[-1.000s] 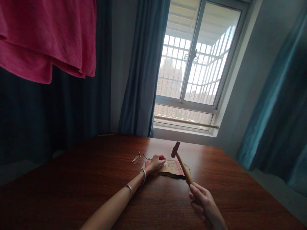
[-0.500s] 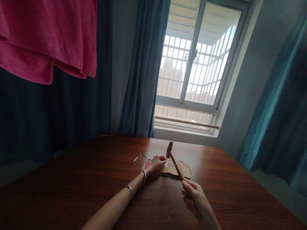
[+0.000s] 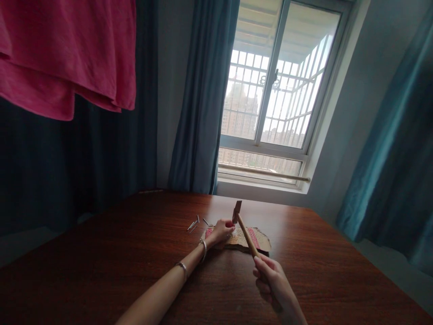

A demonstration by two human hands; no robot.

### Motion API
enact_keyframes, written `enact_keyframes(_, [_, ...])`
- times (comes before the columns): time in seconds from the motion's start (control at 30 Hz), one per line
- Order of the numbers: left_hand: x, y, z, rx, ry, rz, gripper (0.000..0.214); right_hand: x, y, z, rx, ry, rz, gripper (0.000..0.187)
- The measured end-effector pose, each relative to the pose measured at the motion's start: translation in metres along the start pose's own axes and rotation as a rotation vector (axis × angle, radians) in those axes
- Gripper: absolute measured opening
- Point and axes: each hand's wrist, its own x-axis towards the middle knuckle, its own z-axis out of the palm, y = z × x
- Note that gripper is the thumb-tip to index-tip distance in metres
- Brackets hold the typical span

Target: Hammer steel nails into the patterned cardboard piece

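Note:
My right hand (image 3: 272,279) is closed round the wooden handle of a small hammer (image 3: 244,232). The hammer's dark head is just above and beside the fingertips of my left hand (image 3: 220,231). That hand rests on the left end of a brown cardboard piece (image 3: 257,238) with red stripes, its fingers pinched together, probably on a nail too small to make out. A few loose nails (image 3: 195,222) lie on the table just left of the cardboard. Two bracelets sit on my left forearm.
The dark wooden table (image 3: 101,266) stretches wide on both sides. Behind it are a barred window (image 3: 270,99), blue curtains (image 3: 199,99) on either side and a pink cloth (image 3: 67,54) hanging at top left.
My right hand has moved left and the hammer head has come down towards my left fingertips. My left hand has stayed on the cardboard.

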Motion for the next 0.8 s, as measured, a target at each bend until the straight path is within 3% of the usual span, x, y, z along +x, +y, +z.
enact_keyframes(0.47, [-0.014,0.032,-0.013,0.03,-0.035,-0.082,0.026,-0.002,-0.001,0.001,-0.006,-0.018,-0.003,0.043])
enact_keyframes(0.8, [-0.003,0.007,-0.003,0.031,-0.021,0.004,0.023,-0.003,-0.003,0.0,-0.003,0.01,-0.006,0.043])
